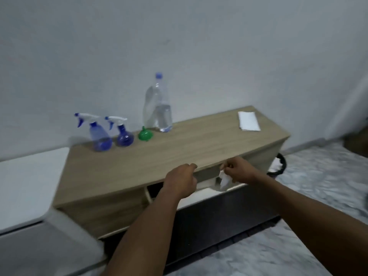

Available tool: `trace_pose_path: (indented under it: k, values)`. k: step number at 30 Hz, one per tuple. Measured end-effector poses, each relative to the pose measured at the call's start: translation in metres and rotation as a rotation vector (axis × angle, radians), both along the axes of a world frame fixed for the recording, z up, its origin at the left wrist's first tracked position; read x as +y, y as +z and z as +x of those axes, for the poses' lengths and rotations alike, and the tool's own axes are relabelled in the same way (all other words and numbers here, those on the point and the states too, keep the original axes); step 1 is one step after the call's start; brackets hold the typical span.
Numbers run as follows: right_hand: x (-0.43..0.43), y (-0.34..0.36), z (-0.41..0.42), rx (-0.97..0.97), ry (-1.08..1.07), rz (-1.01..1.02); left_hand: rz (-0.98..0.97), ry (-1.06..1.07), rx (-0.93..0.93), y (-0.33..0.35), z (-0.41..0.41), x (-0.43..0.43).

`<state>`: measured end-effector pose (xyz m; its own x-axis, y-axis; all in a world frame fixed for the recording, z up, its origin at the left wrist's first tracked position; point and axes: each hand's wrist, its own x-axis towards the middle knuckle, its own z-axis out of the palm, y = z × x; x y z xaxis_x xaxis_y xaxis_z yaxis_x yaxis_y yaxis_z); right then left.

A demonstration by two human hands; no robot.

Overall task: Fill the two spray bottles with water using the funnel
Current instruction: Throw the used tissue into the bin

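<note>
Spray bottles, both blue with white trigger heads, stand upright side by side at the back left of the wooden worktop [179, 152]. The taller spray bottle [100, 136] is on the left and the rounder spray bottle [124, 136] just beside it on the right. Near them to the right sits the green funnel [145, 134], mouth down and spout up. Just behind the funnel, close to the wall, a clear water bottle [158, 108] with a blue cap stands upright, partly filled. A folded white paper [249, 120] lies flat at the far right end, well apart from the rest.

At the front edge of the worktop the left hand [182, 180] has its fingers curled, fingertips at the edge. Whether it grips the edge I cannot tell. The right hand [237, 170], just beside it, pinches a crumpled white tissue [224, 181] that hangs below the edge.

On the marbled floor beside the right end stands a black bin [283, 160] with white scraps in it.
</note>
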<state>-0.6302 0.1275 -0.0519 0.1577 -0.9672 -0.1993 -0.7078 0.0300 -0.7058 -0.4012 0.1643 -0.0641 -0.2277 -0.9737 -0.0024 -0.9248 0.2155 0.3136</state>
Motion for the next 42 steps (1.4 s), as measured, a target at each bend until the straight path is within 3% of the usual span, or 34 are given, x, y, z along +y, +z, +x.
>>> trace_pose_path:
  k: [8, 14, 32, 42]
  values:
    - [0.015, 0.042, -0.181, -0.058, -0.356, -0.077, -0.035, -0.259, 0.045, 0.047, -0.18, -0.056]
    - [-0.013, 0.045, -0.262, -0.079, -0.474, -0.09, -0.027, -0.388, 0.04, 0.048, -0.279, -0.11]
    - [-0.235, 0.036, -0.449, -0.019, -0.531, -0.054, 0.058, -0.449, 0.047, 0.03, -0.47, -0.352]
    - [-0.413, -0.028, -0.524, -0.02, -0.271, 0.04, 0.136, -0.229, 0.033, -0.027, -0.533, -0.478]
